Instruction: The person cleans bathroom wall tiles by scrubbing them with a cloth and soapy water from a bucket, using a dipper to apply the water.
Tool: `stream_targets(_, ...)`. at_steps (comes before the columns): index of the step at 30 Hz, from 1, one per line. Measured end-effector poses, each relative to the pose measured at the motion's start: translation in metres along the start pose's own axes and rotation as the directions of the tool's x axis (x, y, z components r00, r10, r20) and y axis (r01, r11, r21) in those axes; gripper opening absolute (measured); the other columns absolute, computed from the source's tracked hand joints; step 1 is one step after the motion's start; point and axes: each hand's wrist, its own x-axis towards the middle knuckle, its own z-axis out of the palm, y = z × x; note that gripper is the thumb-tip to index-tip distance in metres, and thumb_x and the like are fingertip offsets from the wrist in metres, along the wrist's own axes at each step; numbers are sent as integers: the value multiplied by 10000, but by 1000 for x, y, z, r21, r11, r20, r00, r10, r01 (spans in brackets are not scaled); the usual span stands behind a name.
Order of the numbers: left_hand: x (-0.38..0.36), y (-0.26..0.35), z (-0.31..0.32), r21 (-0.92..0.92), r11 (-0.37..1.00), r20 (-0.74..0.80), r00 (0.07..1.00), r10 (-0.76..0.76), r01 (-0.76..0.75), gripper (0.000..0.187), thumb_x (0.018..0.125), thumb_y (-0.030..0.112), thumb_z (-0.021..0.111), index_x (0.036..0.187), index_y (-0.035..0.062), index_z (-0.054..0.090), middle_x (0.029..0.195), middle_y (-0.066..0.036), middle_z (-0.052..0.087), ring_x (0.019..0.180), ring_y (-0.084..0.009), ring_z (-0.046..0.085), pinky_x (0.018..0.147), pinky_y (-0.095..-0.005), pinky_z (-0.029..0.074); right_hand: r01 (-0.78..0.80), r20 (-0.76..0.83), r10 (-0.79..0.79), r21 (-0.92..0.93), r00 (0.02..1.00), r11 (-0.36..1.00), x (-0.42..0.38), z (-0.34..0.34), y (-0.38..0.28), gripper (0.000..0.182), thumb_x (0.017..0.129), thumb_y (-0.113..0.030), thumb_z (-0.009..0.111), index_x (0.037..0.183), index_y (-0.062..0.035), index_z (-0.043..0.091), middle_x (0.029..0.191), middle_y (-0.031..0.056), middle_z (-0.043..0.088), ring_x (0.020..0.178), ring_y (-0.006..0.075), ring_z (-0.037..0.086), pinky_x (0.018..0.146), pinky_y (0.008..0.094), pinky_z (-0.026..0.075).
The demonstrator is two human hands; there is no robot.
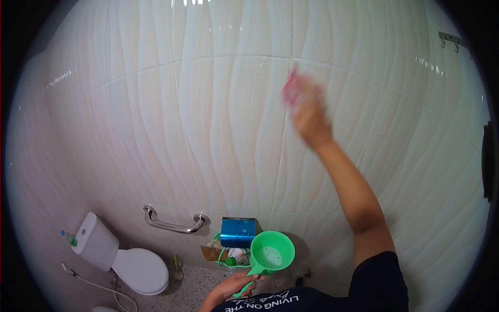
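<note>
In the head view, my left hand point(236, 285) is closed round the handle of a green water dipper point(284, 248). The dipper is held level low in the view, with whitish, foamy liquid in its bowl. My right hand point(312, 112) is raised high against the wavy tiled wall point(228, 125), its arm stretched out. A small pink sponge-like thing point(292, 89) is in its fingers, at the wall surface. Motion smears both the hand and the pink thing, so its exact kind is hard to make out.
A metal grab bar point(174, 226) and a shiny blue box point(238, 232) are on the lower wall. Below the box, a container point(221, 257) holds bottles and cardboard. A white toilet point(141, 271) stands left, with a bottle point(69, 238) on its tank. Hooks point(450, 40) hang upper right.
</note>
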Motion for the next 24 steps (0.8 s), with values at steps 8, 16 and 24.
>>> stream_targets(8, 2, 6, -7, -40, 999, -42, 999, -10, 9, 378, 960, 292, 451, 1174, -14, 504, 613, 20, 417, 417, -52, 344, 422, -187, 304, -9, -140, 7, -17, 990, 1000, 2, -4, 9, 402, 767, -81, 532, 1169, -56, 539, 1312, 123, 452, 1280, 282, 363, 1055, 489, 261)
stream_targets(16, 13, 16, -7, -52, 998, -48, 998, -42, 40, 383, 961, 281, 447, 1174, -31, 511, 608, 17, 413, 414, -53, 348, 418, -197, 305, 454, 323, -490, 185, 810, 872, -217, 26, -60, 459, 806, -173, 494, 1264, -150, 511, 1379, 29, 424, 1297, 176, 360, 1078, 398, 248)
stream_targets(24, 16, 19, -4, -34, 998, -56, 997, -54, 52, 374, 967, 275, 429, 1163, -33, 511, 608, 9, 408, 409, -53, 347, 413, -193, 297, -163, -19, 163, 19, 986, 986, -239, -2, 19, 431, 743, -76, 538, 1173, -82, 532, 1327, 123, 436, 1273, 318, 365, 1078, 453, 224)
